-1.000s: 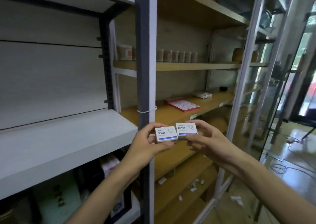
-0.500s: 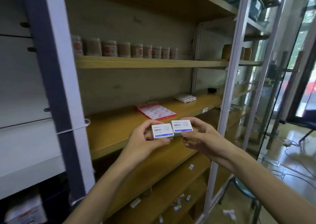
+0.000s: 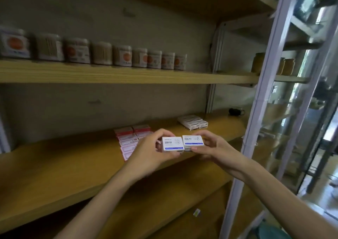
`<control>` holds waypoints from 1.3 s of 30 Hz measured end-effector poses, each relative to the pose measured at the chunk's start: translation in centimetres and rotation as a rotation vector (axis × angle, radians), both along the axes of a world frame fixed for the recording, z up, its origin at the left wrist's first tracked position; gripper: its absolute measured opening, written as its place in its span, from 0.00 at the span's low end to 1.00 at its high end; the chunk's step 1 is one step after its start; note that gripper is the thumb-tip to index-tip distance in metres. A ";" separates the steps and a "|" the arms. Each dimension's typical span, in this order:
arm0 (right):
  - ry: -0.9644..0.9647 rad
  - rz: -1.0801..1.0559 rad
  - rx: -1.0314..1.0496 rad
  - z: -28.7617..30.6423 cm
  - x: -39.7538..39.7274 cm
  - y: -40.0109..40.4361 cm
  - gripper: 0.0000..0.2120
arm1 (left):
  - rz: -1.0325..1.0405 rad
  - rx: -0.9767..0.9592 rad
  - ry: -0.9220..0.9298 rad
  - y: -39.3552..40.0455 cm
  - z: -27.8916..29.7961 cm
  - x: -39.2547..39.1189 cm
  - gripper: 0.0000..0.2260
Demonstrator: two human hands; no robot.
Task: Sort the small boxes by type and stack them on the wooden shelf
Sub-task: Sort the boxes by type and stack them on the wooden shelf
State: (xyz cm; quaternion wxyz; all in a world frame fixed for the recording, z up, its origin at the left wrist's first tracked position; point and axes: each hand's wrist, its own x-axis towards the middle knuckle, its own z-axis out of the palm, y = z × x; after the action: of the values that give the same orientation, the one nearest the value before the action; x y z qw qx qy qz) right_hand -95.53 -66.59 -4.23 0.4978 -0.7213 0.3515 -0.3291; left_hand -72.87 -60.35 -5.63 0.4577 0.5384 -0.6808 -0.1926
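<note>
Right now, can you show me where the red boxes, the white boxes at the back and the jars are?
red boxes (image 3: 128,138), head view, top faces.
white boxes (image 3: 192,122), head view, stack's top.
jars (image 3: 122,55), head view, one label.

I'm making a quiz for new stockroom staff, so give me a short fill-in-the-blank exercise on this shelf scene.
1. Each hand, left hand and right hand, grips a white box with a ____ stripe: left box, right box.
2. The two held boxes sit side by ____.
3. The red boxes lie on the ____ wooden shelf.
4. The row of jars stands on the shelf ____ them.

Missing words: blue; side; middle; above
</note>
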 end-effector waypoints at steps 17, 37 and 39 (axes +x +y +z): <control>0.463 -0.011 -0.292 -3.9 -7.9 -29.3 0.20 | 0.475 0.296 -0.362 -20.0 -1.7 -9.2 0.23; 0.413 0.037 -0.452 -4.6 -7.9 -32.7 0.16 | 0.771 0.241 -0.407 -25.2 -2.5 -14.7 0.30; 0.486 0.023 -0.523 -4.4 -7.9 -32.0 0.19 | 0.781 0.241 -0.406 -24.2 -2.1 -14.4 0.29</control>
State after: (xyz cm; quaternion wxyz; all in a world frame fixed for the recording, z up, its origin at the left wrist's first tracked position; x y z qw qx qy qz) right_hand -103.46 -98.55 -8.66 0.2018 -0.8856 0.3552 -0.2209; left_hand -87.23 -84.54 -7.72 0.2873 0.8311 -0.4754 0.0259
